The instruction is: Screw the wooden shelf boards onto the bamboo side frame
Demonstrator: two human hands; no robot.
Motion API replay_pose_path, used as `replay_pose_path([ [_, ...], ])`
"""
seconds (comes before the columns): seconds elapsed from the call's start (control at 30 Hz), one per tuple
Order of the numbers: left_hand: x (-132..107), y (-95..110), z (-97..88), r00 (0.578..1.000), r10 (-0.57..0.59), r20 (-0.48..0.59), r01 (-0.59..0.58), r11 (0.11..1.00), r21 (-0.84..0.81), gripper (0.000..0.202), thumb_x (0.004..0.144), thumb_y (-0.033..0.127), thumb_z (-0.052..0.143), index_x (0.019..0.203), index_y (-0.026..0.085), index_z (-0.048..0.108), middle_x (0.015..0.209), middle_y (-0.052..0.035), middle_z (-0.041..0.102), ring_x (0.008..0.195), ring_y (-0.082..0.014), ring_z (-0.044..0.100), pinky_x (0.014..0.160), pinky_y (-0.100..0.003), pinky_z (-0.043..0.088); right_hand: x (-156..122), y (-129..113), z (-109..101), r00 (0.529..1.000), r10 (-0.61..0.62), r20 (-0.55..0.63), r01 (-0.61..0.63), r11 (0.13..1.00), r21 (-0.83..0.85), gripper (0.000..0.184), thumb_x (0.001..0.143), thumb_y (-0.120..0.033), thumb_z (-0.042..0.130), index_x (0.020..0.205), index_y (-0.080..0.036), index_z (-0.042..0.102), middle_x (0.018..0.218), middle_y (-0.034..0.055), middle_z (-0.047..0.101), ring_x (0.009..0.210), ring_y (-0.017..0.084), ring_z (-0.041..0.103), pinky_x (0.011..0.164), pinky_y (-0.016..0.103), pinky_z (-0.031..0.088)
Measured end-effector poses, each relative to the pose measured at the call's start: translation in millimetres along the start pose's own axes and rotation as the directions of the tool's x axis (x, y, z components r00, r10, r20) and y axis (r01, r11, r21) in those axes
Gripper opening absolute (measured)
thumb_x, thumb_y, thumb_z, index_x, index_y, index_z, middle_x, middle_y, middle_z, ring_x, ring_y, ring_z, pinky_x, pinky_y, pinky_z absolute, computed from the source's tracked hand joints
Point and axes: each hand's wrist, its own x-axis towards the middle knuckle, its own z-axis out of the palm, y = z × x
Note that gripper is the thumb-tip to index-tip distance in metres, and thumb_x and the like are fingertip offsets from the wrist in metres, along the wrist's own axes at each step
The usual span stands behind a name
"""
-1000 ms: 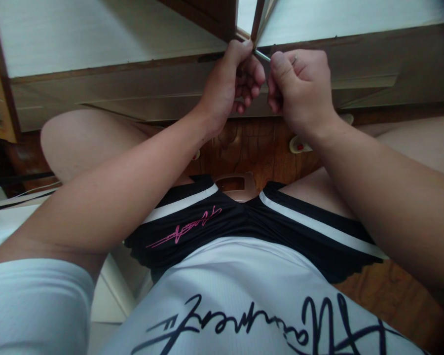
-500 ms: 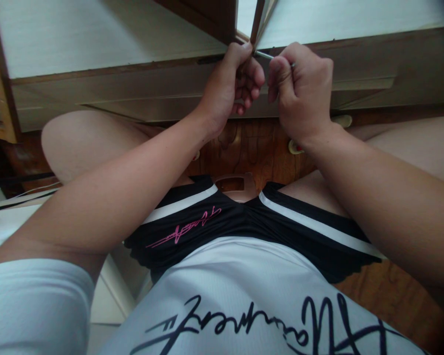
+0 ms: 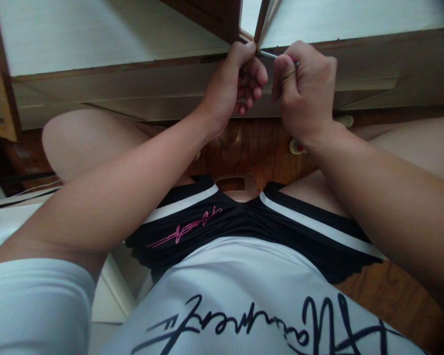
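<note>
My right hand [image 3: 308, 91] is closed around a screwdriver [image 3: 268, 54]; the handle is hidden in the fist and the thin metal shaft points left. The shaft's tip meets the lower corner of an upright wooden frame [image 3: 262, 22]. My left hand [image 3: 234, 84] is at that same corner, thumb and forefinger pinched together beside the tip, the other fingers loosely curled. What the pinch holds is hidden.
A pale board surface [image 3: 96, 34] with a brown edge runs across the top. Another wooden frame [image 3: 2, 74] stands at far left. Below are the wooden floor [image 3: 244, 143] and a pinkish stool [image 3: 249, 185] between my legs. White boxes lie at lower left.
Both hands, the screwdriver and the wooden corner appear shifted slightly right in view. The grip of each hand stays the same.
</note>
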Motion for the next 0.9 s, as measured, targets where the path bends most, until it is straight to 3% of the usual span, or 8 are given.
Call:
replay_pose_path([
  [0.13,0.7,-0.3,-1.3,0.998,0.052,0.048,-0.052,0.999,-0.004,0.048,0.092,0.058,0.037,0.079,0.022,0.065,0.070,-0.0030,0.064,0.063,-0.0112,0.060,0.050,-0.022,0.035,-0.2,1.2,0.0,1.000,-0.009,-0.005,0.009,0.999,0.036,0.043,0.103,-0.053,0.031,0.078,-0.026,0.054,0.064,0.0012,0.056,0.062,0.019,0.055,0.065,0.033,0.037],
  [0.3,5.5,-3.6,-0.8,0.967,0.216,0.135,-0.215,0.976,-0.025,0.054,0.095,0.049,0.028,0.066,0.020,0.062,0.064,-0.0032,0.061,0.054,-0.0087,0.052,0.050,-0.025,0.031,-0.1,-2.8,-0.5,1.000,0.006,0.003,-0.006,0.997,0.071,0.045,0.102,-0.055,0.031,0.074,-0.026,0.052,0.064,0.0021,0.055,0.063,0.021,0.054,0.065,0.034,0.036],
  [0.5,8.6,-7.0,-1.6,0.945,0.280,0.170,-0.282,0.959,-0.012,0.054,0.092,0.051,0.028,0.063,0.023,0.063,0.065,-0.0040,0.063,0.055,-0.0115,0.054,0.047,-0.027,0.031,0.1,-3.7,-0.8,0.999,0.024,0.024,-0.026,0.996,0.081,0.046,0.100,-0.059,0.032,0.072,-0.028,0.051,0.065,0.0023,0.055,0.065,0.021,0.054,0.066,0.035,0.036],
  [0.67,7.5,-6.1,-0.9,0.960,0.247,0.130,-0.256,0.965,0.054,0.053,0.092,0.053,0.026,0.066,0.024,0.062,0.067,-0.0043,0.063,0.057,-0.0117,0.052,0.047,-0.025,0.033,0.1,-3.9,0.0,1.000,0.010,0.001,-0.010,0.992,0.124,0.046,0.101,-0.056,0.033,0.073,-0.027,0.054,0.064,0.0019,0.053,0.062,0.021,0.053,0.065,0.035,0.035],
  [0.9,8.6,-6.8,-1.9,0.940,0.279,0.196,-0.267,0.960,-0.087,0.054,0.095,0.047,0.028,0.065,0.019,0.062,0.062,-0.0037,0.059,0.050,-0.0086,0.045,0.049,-0.027,0.027,1.2,-3.7,0.2,1.000,0.019,0.000,-0.018,0.992,0.126,0.044,0.101,-0.054,0.035,0.070,-0.029,0.052,0.063,0.0018,0.054,0.063,0.021,0.053,0.066,0.035,0.036],
])
